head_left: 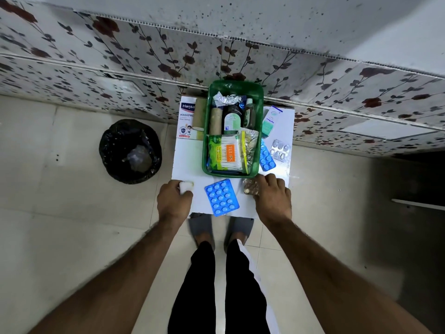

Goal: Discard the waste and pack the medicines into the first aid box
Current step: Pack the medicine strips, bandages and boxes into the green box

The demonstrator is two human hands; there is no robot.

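A green first aid box point(207, 131) stands on a small white table point(185, 165), filled with bottles, a cardboard roll, foil strips and a cotton swab pack point(226, 153). My left hand point(173, 201) grips a white cotton wad point(186, 187) at the table's front left. My right hand point(272, 198) is closed on a brownish tablet strip point(250, 186) at the front right. A blue blister strip point(222, 196) lies between my hands. Right of the box lie another blue strip point(267, 158), a silver strip point(279, 150) and a green-white carton point(272, 120).
A bin lined with a black bag point(130, 151) stands on the tiled floor left of the table. A plaster box point(187, 121) and a cardboard roll point(199, 114) lie left of the green box. A flower-patterned wall runs behind. My feet are under the table's front edge.
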